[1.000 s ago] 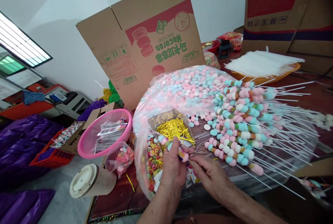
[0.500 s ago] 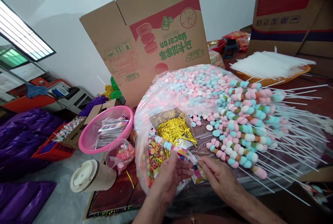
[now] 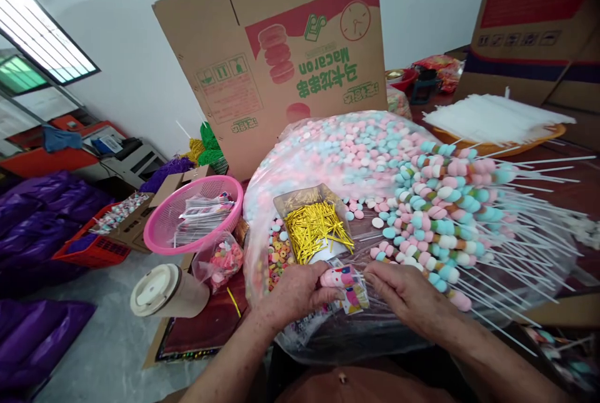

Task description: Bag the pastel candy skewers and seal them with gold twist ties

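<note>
So, dark-red counter (image 3: 204, 328), pale walls (image 3: 126, 47), and the wrapped candy skewer (image 3: 338, 277) is pinched between left fingers (image 3: 327, 295), right fingers (image 3: 379, 277) pinching its stick end.

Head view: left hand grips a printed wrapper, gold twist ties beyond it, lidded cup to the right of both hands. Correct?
No: the lidded cup is to the left of the left hand and right hand in the head view. The rest holds: left hand grips a printed wrapper, gold twist ties beyond.
</note>
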`<control>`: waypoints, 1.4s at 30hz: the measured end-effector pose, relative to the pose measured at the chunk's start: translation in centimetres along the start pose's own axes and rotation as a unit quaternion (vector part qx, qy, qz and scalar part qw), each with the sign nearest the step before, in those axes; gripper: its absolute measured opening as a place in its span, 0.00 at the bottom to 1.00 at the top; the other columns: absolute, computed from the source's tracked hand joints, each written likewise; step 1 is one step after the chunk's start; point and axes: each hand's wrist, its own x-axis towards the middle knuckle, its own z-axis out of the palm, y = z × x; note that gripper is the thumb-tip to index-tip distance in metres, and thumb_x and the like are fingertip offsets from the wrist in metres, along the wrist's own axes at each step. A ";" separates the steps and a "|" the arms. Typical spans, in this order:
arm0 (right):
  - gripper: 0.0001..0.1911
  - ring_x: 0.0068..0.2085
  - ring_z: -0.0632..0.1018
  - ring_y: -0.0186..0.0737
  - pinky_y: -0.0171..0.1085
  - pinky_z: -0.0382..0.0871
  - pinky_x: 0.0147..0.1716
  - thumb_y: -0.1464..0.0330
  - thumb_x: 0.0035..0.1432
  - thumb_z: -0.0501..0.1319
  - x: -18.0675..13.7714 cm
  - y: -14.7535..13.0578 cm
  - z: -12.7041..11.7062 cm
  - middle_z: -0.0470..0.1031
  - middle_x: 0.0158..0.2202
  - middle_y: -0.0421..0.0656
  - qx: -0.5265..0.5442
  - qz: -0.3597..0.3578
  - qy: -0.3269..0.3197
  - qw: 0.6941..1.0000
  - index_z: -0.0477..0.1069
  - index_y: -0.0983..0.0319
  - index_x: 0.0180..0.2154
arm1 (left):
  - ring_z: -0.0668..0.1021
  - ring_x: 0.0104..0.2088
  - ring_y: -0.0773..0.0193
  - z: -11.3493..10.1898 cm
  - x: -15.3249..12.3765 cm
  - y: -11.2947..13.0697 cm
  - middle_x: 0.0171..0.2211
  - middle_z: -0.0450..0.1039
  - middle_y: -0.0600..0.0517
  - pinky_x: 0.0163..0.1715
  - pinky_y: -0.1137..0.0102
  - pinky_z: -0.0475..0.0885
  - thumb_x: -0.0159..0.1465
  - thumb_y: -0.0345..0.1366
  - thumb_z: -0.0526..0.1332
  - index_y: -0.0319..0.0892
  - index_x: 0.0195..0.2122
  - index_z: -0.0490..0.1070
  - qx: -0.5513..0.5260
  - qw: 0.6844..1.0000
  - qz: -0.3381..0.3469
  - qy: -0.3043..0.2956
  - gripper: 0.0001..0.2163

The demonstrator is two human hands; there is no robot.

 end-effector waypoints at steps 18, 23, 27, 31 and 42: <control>0.12 0.22 0.67 0.32 0.31 0.59 0.22 0.67 0.58 0.49 2.1 -0.9 4.0 0.66 0.19 0.37 0.168 0.021 0.045 0.985 0.62 0.61 0.23 | 0.68 0.18 0.67 1.3 -0.9 2.3 0.19 0.70 0.53 0.18 0.75 0.61 0.56 0.44 0.59 0.42 0.27 0.73 -0.514 0.856 -0.046 -0.040 0.10; 0.10 0.34 0.73 0.40 0.38 0.67 0.33 0.71 0.58 0.49 3.1 -0.6 1.3 0.73 0.29 0.45 -0.006 -0.089 0.175 0.980 0.68 0.63 0.35 | 0.65 0.15 0.70 1.6 -1.0 2.4 0.14 0.65 0.55 0.18 0.76 0.57 0.57 0.44 0.58 0.42 0.20 0.71 -0.607 0.784 -0.102 -0.083 0.13; 0.21 0.55 0.63 0.48 0.52 0.51 0.55 0.78 0.56 0.49 2.6 -0.8 1.6 0.70 0.49 0.49 -0.158 -0.326 -0.004 0.932 0.63 0.63 0.51 | 0.67 0.17 0.69 1.5 -0.8 2.5 0.16 0.65 0.54 0.20 0.74 0.61 0.55 0.40 0.59 0.43 0.15 0.69 -0.616 0.773 -0.122 -0.089 0.14; 0.19 0.45 0.71 0.48 0.53 0.49 0.56 0.80 0.56 0.47 1.8 -0.5 3.2 0.75 0.39 0.50 -0.242 -0.325 -0.070 0.911 0.68 0.63 0.46 | 0.67 0.15 0.68 1.9 -0.4 2.2 0.16 0.65 0.54 0.19 0.72 0.63 0.50 0.34 0.60 0.42 0.16 0.69 -0.604 0.769 -0.123 -0.168 0.07; 0.08 0.12 0.60 0.32 0.33 0.63 0.16 0.66 0.47 0.47 0.9 -1.7 5.1 0.51 0.08 0.31 0.411 0.207 -0.321 0.827 0.55 0.59 0.19 | 0.74 0.32 0.54 2.6 -3.8 0.7 0.31 0.73 0.43 0.35 0.60 0.67 0.58 0.30 0.53 0.42 0.36 0.71 -0.044 0.983 0.121 0.131 0.09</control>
